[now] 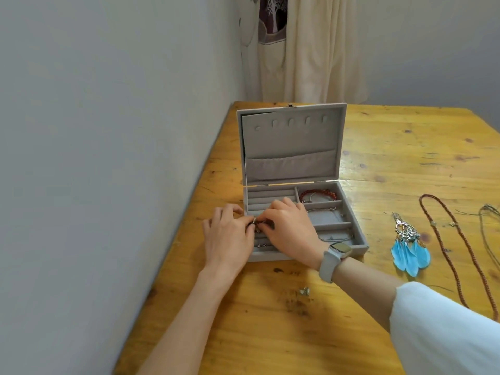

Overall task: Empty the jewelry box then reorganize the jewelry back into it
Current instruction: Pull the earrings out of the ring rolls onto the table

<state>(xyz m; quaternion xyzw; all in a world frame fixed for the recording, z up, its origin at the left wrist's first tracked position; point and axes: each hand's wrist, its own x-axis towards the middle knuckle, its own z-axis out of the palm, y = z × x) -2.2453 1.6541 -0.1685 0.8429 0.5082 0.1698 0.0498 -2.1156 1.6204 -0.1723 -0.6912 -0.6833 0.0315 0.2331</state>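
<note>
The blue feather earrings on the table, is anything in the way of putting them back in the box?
Nothing visible blocks them. The blue feather earrings lie on bare table right of the open jewelry box, with only wood between them.

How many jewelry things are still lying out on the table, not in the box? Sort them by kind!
Blue feather earrings: 1 bunch
Long cord necklaces: 2, one reddish-brown, one dark at the table's right edge
Small metal piece near the front: 1
Total: 4
</note>
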